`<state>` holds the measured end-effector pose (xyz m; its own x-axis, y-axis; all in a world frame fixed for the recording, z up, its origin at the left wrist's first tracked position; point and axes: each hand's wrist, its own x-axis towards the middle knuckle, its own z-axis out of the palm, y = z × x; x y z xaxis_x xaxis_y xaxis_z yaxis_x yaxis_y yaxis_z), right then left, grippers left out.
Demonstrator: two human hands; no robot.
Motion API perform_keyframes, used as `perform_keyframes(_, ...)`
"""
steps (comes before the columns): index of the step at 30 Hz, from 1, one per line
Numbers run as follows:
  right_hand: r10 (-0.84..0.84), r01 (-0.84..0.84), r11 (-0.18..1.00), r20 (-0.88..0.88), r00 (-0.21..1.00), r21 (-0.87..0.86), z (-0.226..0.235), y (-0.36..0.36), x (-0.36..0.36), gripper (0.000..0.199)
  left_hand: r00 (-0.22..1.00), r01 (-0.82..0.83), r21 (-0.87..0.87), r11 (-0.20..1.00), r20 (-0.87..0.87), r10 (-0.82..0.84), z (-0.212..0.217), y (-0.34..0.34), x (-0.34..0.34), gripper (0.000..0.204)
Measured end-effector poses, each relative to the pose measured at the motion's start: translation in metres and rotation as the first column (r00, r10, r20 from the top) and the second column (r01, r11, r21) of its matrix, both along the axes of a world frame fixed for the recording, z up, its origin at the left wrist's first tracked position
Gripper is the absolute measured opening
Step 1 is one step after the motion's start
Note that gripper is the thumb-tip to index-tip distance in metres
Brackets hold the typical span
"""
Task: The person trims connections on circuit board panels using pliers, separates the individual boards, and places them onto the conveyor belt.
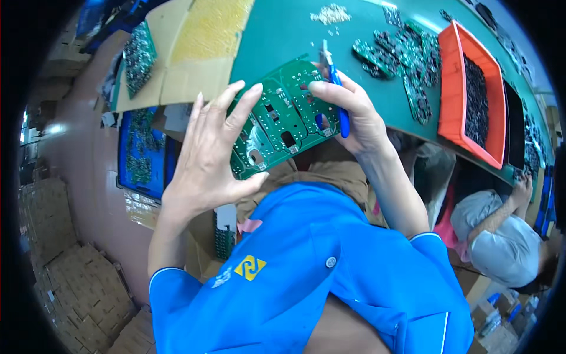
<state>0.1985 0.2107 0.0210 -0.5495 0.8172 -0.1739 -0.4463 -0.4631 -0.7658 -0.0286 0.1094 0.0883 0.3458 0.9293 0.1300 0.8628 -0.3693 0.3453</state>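
Observation:
A green circuit board with cut-out holes is held up, tilted, in front of my body. My left hand spans its left end, index finger by the upper edge and thumb by the lower edge, the other fingers spread. My right hand grips the board's right end, thumb on its face. Blue-handled cutters are also in that hand, metal tips pointing up and away from the board. The fingers behind the board are hidden.
Beyond the board, a green table bears a pile of small pale pieces and heaped circuit boards. An orange bin with dark parts stands right. Cardboard lies left, above a blue crate. Another person works at right.

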Motion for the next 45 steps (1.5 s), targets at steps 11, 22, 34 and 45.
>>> perform_keyframes(11,0.005,-0.053,0.979,-0.232,0.973,-0.199,-0.014,-0.014,-0.022,0.030,0.667,-0.285,-0.053,0.957,0.706,0.238,-0.079,-0.097,0.037,0.024)
perform_keyframes(22,0.275,-0.300,0.901,-0.122,0.954,-0.312,-0.002,-0.023,0.000,0.059,-0.575,-0.116,-0.487,0.865,0.744,0.342,-0.082,-0.039,0.036,0.030)
perform_keyframes(34,-0.192,-0.658,0.482,0.802,0.565,0.579,0.022,-0.049,0.006,0.054,-0.500,-0.026,-0.596,0.802,0.703,0.506,-0.084,-0.052,0.027,0.036)
perform_keyframes(45,-0.412,-0.825,0.118,0.783,0.466,0.553,0.022,-0.030,0.005,0.057,-0.415,-0.051,-0.660,0.750,0.697,0.585,-0.090,-0.053,0.026,0.025)
